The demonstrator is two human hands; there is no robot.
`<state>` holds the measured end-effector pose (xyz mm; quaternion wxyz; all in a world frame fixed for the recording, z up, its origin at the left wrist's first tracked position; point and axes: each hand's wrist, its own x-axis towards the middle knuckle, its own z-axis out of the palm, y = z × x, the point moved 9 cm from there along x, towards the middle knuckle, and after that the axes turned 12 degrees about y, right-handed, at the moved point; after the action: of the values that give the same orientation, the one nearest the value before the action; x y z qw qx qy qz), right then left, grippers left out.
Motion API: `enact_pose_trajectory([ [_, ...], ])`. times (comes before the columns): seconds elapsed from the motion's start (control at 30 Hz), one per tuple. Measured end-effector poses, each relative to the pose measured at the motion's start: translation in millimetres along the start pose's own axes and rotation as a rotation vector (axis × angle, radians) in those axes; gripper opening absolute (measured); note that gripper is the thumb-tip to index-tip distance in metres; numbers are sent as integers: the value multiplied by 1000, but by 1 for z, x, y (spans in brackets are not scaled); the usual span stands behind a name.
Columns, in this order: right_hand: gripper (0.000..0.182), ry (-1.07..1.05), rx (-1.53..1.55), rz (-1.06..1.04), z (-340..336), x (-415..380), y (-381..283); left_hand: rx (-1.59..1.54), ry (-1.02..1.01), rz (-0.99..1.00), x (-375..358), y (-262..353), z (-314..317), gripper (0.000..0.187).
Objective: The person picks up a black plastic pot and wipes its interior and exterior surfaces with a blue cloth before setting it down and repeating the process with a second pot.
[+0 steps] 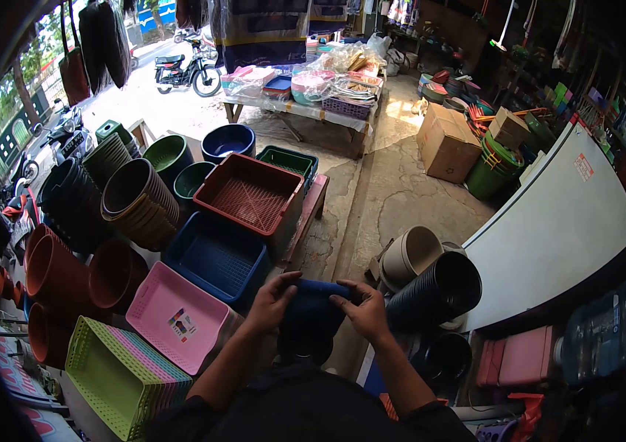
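In front of my body, both hands hold a dark blue, cloth-like piece [316, 289] by its upper corners; its exact kind is hard to make out in shadow. My left hand [275, 302] pinches the left corner, thumb and fingers closed. On the right corner, my right hand [363, 307] grips in the same way, with the thumb toward me. The piece is stretched between them, its lower part dark. Left of my left hand sits a blue basket [217, 254]. To the right of my right hand lies a tilted stack of black pots [434, 291].
A red-brown basket [250, 191] and a pink basket [178, 317] stand at left, with stacked green baskets [110, 379] and brown pots [140, 199]. Ahead is a table [306, 110] of wrapped goods. A cardboard box [445, 144] and a white panel [560, 221] occupy the right.
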<state>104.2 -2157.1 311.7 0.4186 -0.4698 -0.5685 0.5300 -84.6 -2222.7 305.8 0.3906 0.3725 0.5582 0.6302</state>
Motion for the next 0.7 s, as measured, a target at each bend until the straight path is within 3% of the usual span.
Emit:
enact_pose_trajectory([
  [0.07,34,-49,-90,-63,-5,0,-10,-35,-33,-28,0,7,-3,31],
  [0.13,35,-92,-179,-127,-9,-1,-26,334,-194,3,-2,7,-1,50],
  [0.17,32,-132,-297,-183,-9,-3,-39,335,-198,6,0,13,-3,50],
  [0.23,30,-165,-415,-242,-7,-4,-53,518,-343,-297,-4,-6,-4,54],
  [0.27,26,-111,-420,-425,-8,-6,-71,519,-348,-292,-2,-12,-9,54],
  [0.3,23,-56,-425,-608,-9,-11,-90,426,-356,-145,4,-10,-10,58],
  [0.33,23,-50,-427,-611,-7,-12,-95,332,-363,1,6,5,-6,62],
  [0.37,21,-112,-181,-375,-2,-7,-88,331,-366,3,6,6,-2,62],
  [0.4,20,-171,66,-136,7,-7,-76,-142,-412,-138,0,12,10,68],
  [0.43,20,-168,68,-137,15,-8,-74,-614,-441,-276,-7,27,21,74],
  [0.47,20,-111,138,-120,20,-4,-71,-715,-373,-401,-25,25,30,81],
  [0.5,20,-55,207,-104,21,1,-66,-713,-378,-399,-33,19,36,81],
  [0.57,23,16,149,-101,23,11,-49,-932,-173,-635,-39,-11,37,72],
  [0.7,40,197,-116,-163,9,15,-23,-908,-77,-667,-36,-53,31,63],
])
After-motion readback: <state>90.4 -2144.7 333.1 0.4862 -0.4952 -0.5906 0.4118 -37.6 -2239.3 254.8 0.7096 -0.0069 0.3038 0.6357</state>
